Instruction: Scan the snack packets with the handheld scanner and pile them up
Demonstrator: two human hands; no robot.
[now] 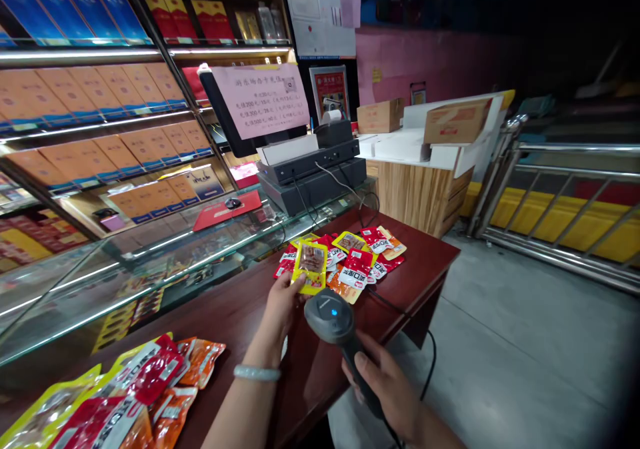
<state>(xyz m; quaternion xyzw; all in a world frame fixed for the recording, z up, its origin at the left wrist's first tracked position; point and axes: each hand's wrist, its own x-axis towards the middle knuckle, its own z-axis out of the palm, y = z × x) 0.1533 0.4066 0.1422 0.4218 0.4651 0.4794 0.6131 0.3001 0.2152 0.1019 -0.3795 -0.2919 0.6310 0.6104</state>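
My left hand (281,302) holds a small yellow snack packet (311,266) upright by its lower edge, fingers pinched on it. My right hand (387,389) is wrapped round the handle of a grey barcode scanner (331,316), whose head with a blue light points toward the packet just below it. Behind the packet lies a pile of several red, yellow and orange snack packets (363,259) on the dark red counter (250,316). A pale bracelet (257,372) sits on my left wrist.
More snack packets (125,396) lie at the counter's near left. A glass display case (150,262) runs along the left, with a till, monitor and receipt printer (310,162) behind. The scanner's black cable (430,356) hangs off the counter edge. Metal railings (560,196) stand to the right.
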